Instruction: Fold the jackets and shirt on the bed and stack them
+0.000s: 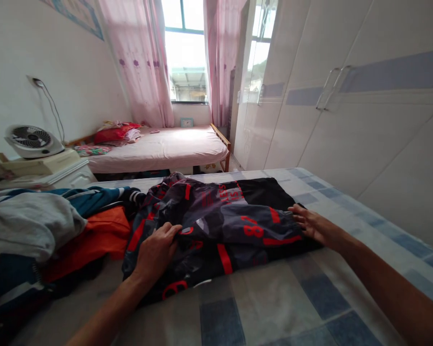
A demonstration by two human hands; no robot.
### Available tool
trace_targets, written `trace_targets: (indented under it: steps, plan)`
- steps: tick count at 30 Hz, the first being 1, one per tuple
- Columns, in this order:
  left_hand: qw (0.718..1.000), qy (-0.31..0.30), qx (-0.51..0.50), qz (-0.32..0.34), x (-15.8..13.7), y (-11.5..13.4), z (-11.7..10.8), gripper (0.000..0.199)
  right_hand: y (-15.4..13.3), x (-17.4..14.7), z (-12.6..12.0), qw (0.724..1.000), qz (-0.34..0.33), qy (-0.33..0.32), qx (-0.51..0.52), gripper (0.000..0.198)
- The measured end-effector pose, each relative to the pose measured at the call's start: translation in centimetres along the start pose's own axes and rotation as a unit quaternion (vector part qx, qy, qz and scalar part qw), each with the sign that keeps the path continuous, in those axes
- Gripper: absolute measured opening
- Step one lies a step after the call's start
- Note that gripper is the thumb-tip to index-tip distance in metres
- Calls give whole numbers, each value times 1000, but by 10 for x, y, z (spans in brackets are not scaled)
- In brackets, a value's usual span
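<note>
A dark jacket (209, 216) with red stripes and red lettering lies spread on the checked bed sheet (274, 298), one sleeve laid across its front toward the right. My left hand (160, 247) is at the jacket's left part, fingers bent and closed on the fabric; its thumb side is partly hidden. At the sleeve's cuff, my right hand (312, 227) rests with its fingers stretched out against the cloth. Black fabric (263, 192) shows beneath the sleeve at the far right side of the jacket.
Left of the jacket is a heap of clothes with a grey garment (32, 221) and an orange one (104, 233). A fan (32, 139) stands on a cabinet behind it. Beyond lies a second bed (166, 149); a white wardrobe (375, 139) lines the right side.
</note>
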State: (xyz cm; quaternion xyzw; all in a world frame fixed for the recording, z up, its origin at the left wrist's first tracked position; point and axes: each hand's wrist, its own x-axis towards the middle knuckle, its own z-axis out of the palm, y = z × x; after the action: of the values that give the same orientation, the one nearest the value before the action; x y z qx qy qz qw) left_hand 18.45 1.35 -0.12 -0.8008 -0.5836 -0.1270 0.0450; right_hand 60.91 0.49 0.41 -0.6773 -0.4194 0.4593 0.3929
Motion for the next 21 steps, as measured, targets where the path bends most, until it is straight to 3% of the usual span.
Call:
trace_targets:
  steps: [6, 9, 12, 15, 18, 21]
  plan:
    - [987, 133, 43, 77, -21, -9, 0, 34, -15, -10, 10, 988, -152, 30, -26, 60]
    - [982, 111, 67, 137, -30, -16, 4, 40, -7, -5, 2, 979, -144, 47, -135, 56]
    - [978, 42, 52, 199, -30, -18, -2, 40, 2, -3, 1, 928, -157, 129, -312, 48]
    - [975, 31, -5, 221, -21, -7, -15, 40, -7, -14, 19, 854, -285, 193, -390, 44]
    - [971, 57, -42, 228, -11, 12, -15, 39, -26, -29, 58, 812, -390, 112, -420, 47]
    - [970, 50, -17, 236, -7, 23, 9, 47, -25, -31, 89, 777, -421, 14, -468, 50]
